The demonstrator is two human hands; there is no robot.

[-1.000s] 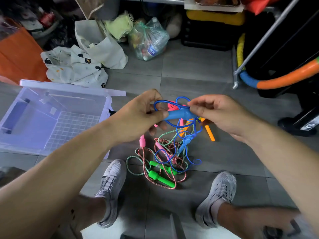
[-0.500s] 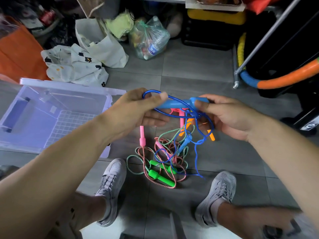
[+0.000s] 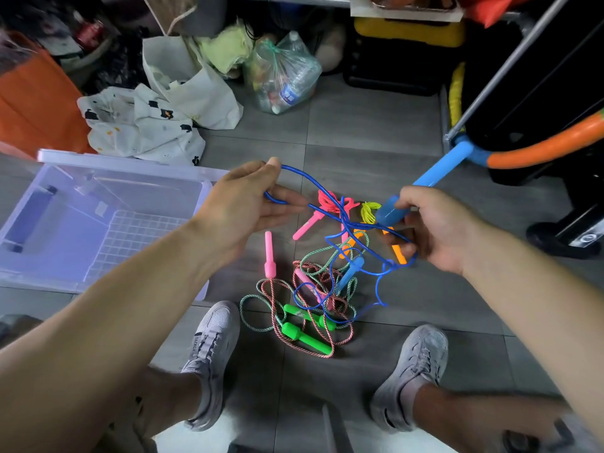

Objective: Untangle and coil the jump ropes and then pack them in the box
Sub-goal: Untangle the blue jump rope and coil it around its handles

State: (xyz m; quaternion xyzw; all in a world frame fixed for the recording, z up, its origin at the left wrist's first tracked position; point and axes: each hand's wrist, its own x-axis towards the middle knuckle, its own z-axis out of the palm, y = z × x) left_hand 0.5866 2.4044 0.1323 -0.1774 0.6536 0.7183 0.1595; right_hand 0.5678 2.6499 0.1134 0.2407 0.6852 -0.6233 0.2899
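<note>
Head view: blue rope (image 3: 294,171) in pinch of left hand (image 3: 248,207), blue handle (image 3: 389,210) in grip of right hand (image 3: 438,230).

The grey tiled floor (image 3: 376,125) carried a clear plastic box (image 3: 124,160) at the left, standing open. A tangle of jump ropes (image 3: 313,289) lay at the centre near the box, with two green handles (image 3: 304,335) at its near edge and a pink handle (image 3: 269,255) at its left. A printed white cloth (image 3: 143,129) and a clear plastic bag of bottles (image 3: 282,76) lay beyond.
</note>
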